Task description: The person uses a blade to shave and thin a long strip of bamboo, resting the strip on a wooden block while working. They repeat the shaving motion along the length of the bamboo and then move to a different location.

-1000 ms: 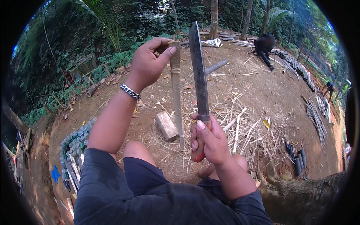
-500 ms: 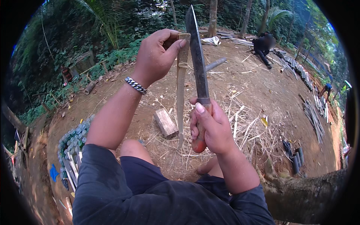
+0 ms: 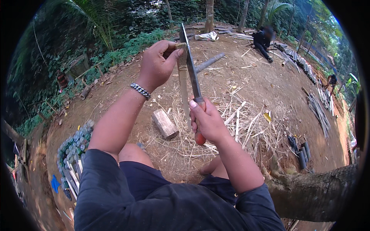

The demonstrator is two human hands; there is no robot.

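Note:
Pinched near its top end by my left hand (image 3: 161, 63), a long, narrow bamboo strip (image 3: 184, 82) hangs down in front of me. My right hand (image 3: 209, 122) is wrapped round the red-brown handle of a machete (image 3: 191, 67), whose dark blade points up and away. The blade's edge stands close against the strip's top, beside my left thumb; whether it bites in cannot be made out. Below the strip, a short squared wood block (image 3: 165, 124) lies on the ground between my legs.
Thin shavings (image 3: 246, 127) litter the ground ahead. A grey pole (image 3: 210, 62) lies beyond. Plastic bottles (image 3: 75, 144) are heaped at left, and a thick log (image 3: 312, 192) lies at right. A person in dark clothes (image 3: 263, 41) sits far right, near stacked poles (image 3: 318, 111).
Both hands have come down slightly on different paths: the machete is lower and leans further left, its edge now near the strip's top. My view has shifted a little to the right.

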